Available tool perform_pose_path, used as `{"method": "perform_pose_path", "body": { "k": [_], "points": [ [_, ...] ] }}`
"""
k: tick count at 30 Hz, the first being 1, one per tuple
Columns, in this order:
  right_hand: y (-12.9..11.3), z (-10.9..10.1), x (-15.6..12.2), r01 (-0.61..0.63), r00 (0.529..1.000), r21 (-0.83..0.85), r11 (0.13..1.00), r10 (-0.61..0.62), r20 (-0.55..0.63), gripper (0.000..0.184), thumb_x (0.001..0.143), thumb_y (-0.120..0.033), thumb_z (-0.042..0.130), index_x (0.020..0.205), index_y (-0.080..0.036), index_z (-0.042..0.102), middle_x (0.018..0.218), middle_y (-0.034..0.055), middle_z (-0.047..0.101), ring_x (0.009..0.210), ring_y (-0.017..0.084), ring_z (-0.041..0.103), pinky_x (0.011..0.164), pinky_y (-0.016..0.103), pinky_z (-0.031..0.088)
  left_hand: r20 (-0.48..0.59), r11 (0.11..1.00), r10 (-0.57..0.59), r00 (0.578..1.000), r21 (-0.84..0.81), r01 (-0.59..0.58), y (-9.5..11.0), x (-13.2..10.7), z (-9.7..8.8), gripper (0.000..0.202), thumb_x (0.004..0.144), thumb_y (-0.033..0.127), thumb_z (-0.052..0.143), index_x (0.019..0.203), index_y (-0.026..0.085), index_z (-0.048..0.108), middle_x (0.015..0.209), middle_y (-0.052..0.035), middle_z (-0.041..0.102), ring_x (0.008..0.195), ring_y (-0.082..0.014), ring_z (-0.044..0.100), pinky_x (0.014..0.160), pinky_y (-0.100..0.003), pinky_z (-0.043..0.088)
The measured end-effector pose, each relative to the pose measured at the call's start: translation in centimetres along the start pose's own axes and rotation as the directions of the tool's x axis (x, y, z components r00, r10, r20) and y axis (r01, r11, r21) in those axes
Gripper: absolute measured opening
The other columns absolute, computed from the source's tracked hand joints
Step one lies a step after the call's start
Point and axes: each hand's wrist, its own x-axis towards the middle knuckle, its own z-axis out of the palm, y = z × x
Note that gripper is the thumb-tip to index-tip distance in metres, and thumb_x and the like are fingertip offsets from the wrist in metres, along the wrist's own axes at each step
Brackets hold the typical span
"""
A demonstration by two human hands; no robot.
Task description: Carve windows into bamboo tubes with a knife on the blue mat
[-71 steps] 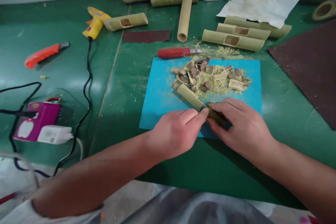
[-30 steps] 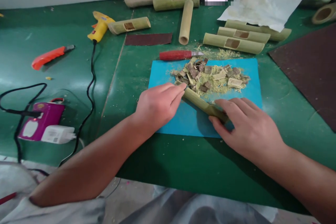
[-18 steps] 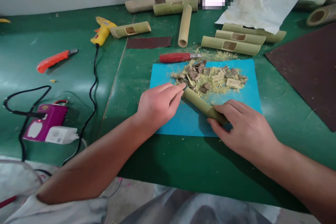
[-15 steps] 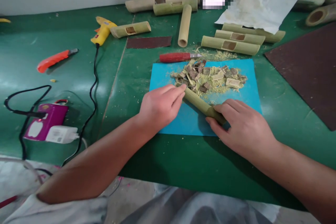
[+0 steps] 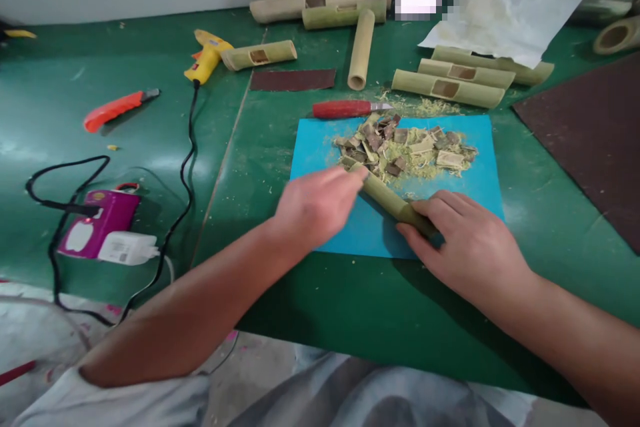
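A short green bamboo tube (image 5: 387, 198) lies slanted on a blue mat (image 5: 470, 177). My right hand (image 5: 467, 247) is closed over the tube's near end. At the tube's far end my left hand (image 5: 317, 203) has its fingers pressed together; whether they pinch anything is hidden. Just beyond the tube, a heap of bamboo chips and shavings (image 5: 407, 150) covers the far part of the mat.
A red-handled knife (image 5: 347, 108) lies behind the mat, cut bamboo tubes (image 5: 445, 87) and white paper (image 5: 505, 7) farther back. Sandpaper sheets (image 5: 293, 79) (image 5: 590, 127), a yellow glue gun (image 5: 207, 57), an orange cutter (image 5: 117, 107) and a purple device with a charger (image 5: 100, 233) sit around.
My left hand slid from the tube's near end up to its far end. My right hand stayed on the near end. The view shifted slightly.
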Motion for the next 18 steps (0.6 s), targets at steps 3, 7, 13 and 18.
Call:
{"method": "perform_pose_path", "body": {
  "k": [3,7,13,18],
  "points": [
    [0.08,0.04,0.01,0.011,1.000,0.000,1.000,-0.011,-0.001,0.018,0.094,-0.030,0.061,0.081,-0.019,0.063,0.074,0.0046,0.062,0.070,0.022,0.061,0.060,0.034,0.045,-0.016,0.999,0.019,1.000,0.029,-0.019,0.47,-0.02,0.05,0.031,0.105,0.021,0.046,0.120,0.008,0.071,0.080,-0.0057,0.072,0.068,-0.0134,0.066,0.060,-0.022,0.052],
    [0.05,0.02,0.02,0.021,1.000,0.000,1.000,-0.021,-0.003,0.017,0.093,-0.028,0.062,0.080,-0.018,0.063,0.072,0.0040,0.061,0.068,0.023,0.061,0.059,0.035,0.044,0.071,0.996,0.070,0.995,-0.057,-0.066,1.01,-0.09,-0.12,0.031,0.106,0.021,0.044,0.123,0.013,0.070,0.073,-0.0010,0.069,0.062,-0.0106,0.062,0.057,-0.020,0.050],
    [-0.05,0.03,0.10,0.019,1.000,-0.003,1.000,-0.019,0.002,0.017,0.092,-0.028,0.063,0.080,-0.018,0.063,0.073,0.0045,0.062,0.069,0.023,0.060,0.059,0.035,0.044,0.041,0.999,0.042,0.998,-0.023,-0.041,0.67,-0.10,-0.29,0.033,0.106,0.022,0.044,0.123,0.009,0.069,0.077,-0.0041,0.071,0.065,-0.0129,0.065,0.059,-0.022,0.052],
    [-0.02,-0.03,0.05,0.012,1.000,0.002,1.000,-0.012,0.006,0.017,0.092,-0.029,0.065,0.082,-0.016,0.065,0.074,0.0051,0.062,0.070,0.023,0.061,0.060,0.035,0.044,0.015,0.997,0.019,1.000,-0.075,-0.018,0.43,-0.14,-0.14,0.030,0.106,0.022,0.048,0.121,0.010,0.071,0.082,-0.0049,0.073,0.072,-0.0132,0.069,0.065,-0.022,0.055]
  ]
}}
